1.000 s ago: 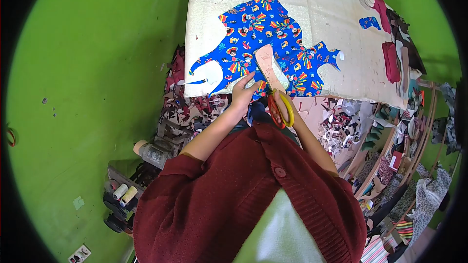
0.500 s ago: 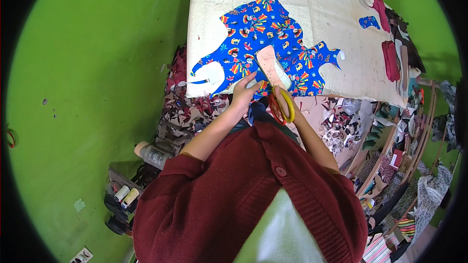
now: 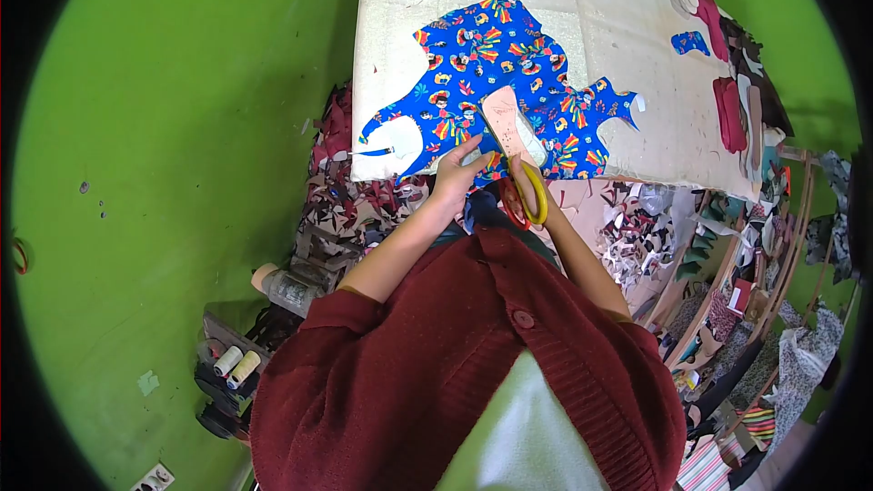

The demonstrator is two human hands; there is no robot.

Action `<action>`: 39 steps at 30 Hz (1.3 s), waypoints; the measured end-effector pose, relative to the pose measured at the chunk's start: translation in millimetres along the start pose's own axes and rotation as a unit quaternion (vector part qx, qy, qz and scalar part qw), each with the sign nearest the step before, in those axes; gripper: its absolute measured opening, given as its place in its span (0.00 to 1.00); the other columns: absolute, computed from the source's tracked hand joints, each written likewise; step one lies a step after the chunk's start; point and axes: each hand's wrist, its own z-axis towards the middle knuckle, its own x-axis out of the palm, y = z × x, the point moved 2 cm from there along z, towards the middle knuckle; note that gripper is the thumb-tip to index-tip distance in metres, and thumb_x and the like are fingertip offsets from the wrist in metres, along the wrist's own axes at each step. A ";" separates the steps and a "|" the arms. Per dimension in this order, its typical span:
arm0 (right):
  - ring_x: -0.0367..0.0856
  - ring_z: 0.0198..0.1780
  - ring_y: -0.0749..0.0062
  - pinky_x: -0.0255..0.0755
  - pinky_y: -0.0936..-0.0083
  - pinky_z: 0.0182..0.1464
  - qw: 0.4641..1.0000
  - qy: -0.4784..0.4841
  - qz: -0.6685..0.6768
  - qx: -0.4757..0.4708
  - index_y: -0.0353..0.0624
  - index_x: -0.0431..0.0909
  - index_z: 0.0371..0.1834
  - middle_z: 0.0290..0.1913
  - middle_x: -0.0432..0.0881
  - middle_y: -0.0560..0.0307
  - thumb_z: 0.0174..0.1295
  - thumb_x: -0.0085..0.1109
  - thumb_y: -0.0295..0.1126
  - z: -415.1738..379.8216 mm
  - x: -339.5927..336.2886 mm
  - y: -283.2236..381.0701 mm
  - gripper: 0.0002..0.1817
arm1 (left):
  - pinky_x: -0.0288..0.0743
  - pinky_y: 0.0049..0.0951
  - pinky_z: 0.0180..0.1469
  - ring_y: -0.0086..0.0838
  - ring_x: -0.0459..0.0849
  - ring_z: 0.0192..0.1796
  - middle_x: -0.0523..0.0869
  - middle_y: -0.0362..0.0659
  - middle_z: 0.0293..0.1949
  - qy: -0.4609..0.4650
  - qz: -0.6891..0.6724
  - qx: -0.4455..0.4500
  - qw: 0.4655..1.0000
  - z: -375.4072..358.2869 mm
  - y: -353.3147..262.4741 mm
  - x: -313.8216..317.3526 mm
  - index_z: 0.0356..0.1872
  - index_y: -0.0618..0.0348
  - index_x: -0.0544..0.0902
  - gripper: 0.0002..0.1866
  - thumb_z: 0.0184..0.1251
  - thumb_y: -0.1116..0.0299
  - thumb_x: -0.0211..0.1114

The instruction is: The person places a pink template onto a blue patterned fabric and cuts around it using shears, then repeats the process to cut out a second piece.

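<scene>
A blue fabric with a colourful figure print [image 3: 496, 45] lies spread on the white-covered table [image 3: 637, 64], its near edge at the table's front. On it is a pinkish sole-shaped piece [image 3: 502, 114], slanting down to my hands. My left hand [image 3: 454, 177] pinches the near edge of the fabric between thumb and fingers, left of the piece. My right hand [image 3: 536, 189] is closed round scissors with yellow and red handles [image 3: 538, 205], at the lower end of the piece. The scissor blades are hidden by the hand and cloth.
Dark red pieces [image 3: 728, 114] and a small blue printed piece [image 3: 690, 43] lie toward the table's right side. Fabric scraps [image 3: 637, 227] are heaped below its front edge. Thread spools [image 3: 244, 367] stand at lower left. A rack with hanging cloth [image 3: 805, 355] is at right.
The fabric and table have shifted very slightly right in view. The scissor handles look a little closer together. Both hands keep nearly the same place.
</scene>
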 end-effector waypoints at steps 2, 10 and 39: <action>0.58 0.05 0.82 0.53 0.85 0.06 1.000 -0.007 -0.006 0.000 0.43 0.62 0.26 0.10 0.62 0.63 0.57 0.30 0.63 0.1 0.1 -2.2 0.30 | 0.67 0.18 0.47 0.20 0.74 0.45 0.75 0.45 0.46 0.001 -0.008 -0.004 1.000 0.0 -0.8 -0.5 0.55 0.65 0.67 0.26 0.52 0.75 0.63; 0.61 0.06 0.81 0.53 0.86 0.07 0.999 -0.029 0.019 0.007 0.38 0.65 0.29 0.10 0.64 0.62 0.58 0.32 0.61 2.4 8.3 -10.3 0.32 | 0.68 0.16 0.40 0.17 0.74 0.39 0.77 0.42 0.43 0.003 -0.015 -0.012 1.000 0.2 -0.9 -4.0 0.54 0.65 0.68 0.27 0.50 0.72 0.65; 0.57 0.04 0.83 0.55 0.86 0.08 0.988 -0.013 0.145 -0.060 0.40 0.64 0.21 0.09 0.62 0.62 0.58 0.31 0.61 16.8 32.5 -37.0 0.31 | 0.68 0.21 0.50 0.23 0.72 0.51 0.65 0.45 0.58 0.031 -0.026 0.062 0.997 27.9 -24.2 -40.5 0.60 0.62 0.59 0.31 0.53 0.78 0.60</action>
